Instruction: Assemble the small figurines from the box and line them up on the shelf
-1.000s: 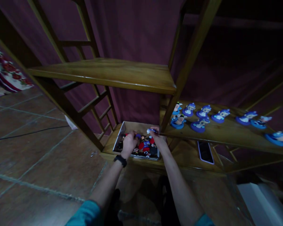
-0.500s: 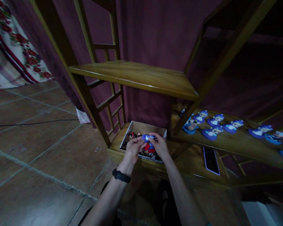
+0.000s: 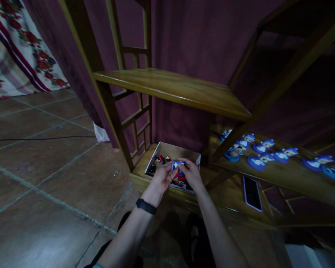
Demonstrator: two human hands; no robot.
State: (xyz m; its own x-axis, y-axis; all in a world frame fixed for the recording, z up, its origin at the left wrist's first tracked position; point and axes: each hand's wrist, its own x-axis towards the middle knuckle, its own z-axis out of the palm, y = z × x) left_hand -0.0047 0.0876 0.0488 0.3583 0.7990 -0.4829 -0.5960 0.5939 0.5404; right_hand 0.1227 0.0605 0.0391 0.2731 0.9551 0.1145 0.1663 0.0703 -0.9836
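Note:
Between my two hands is a small purple and white figurine, held just above an open cardboard box. The fingers of my left hand close on its left end, where a purple base shows. From the right, my right hand pinches its other end. Inside the box lie several small figures in black, red and skin tones, partly hidden by my hands. A black band circles my left wrist.
The box sits on the lowest level of a wooden shelf unit, under a higher board. To the right, several similar figurines stand on another shelf. A phone lies below them. A black cable crosses the tiled floor.
The figurine has turned in my hands, so its base now faces left and more of its white part shows. The whole view has shifted slightly.

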